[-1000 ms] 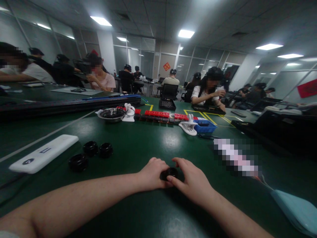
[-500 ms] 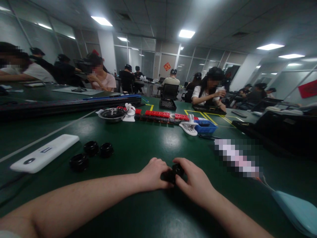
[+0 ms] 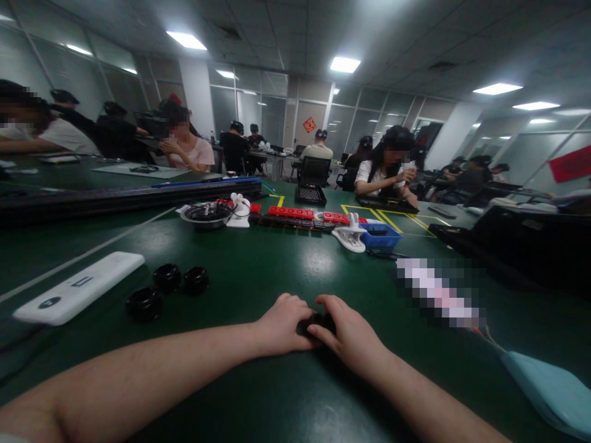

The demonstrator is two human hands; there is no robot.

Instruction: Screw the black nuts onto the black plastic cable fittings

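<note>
My left hand [image 3: 284, 323] rests low over the green table [image 3: 240, 400], fingers curled round a glossy black ring-shaped piece [image 3: 310, 322], mostly hidden by the fingers. Against it, my right hand [image 3: 353, 332] curves thumb and fingers round black material of the same look; whether this is a second piece I cannot tell. Three more shiny black rings, a front one [image 3: 144, 304], a back one [image 3: 167, 278] and a right one [image 3: 196, 280], lie off to the left of my hands.
Left stands a white power bank [image 3: 83, 288] with a cable. Ahead are a metal bowl [image 3: 205, 216], red blocks [image 3: 290, 212], white clips [image 3: 349, 234] and a blue bin [image 3: 381, 235]. A light-blue case [image 3: 549, 387] lies right. Several people sit at tables beyond.
My right hand has moved left, closer to my left hand, bringing its black piece against the other. The rings on the table have stayed put; the view has shifted slightly.
</note>
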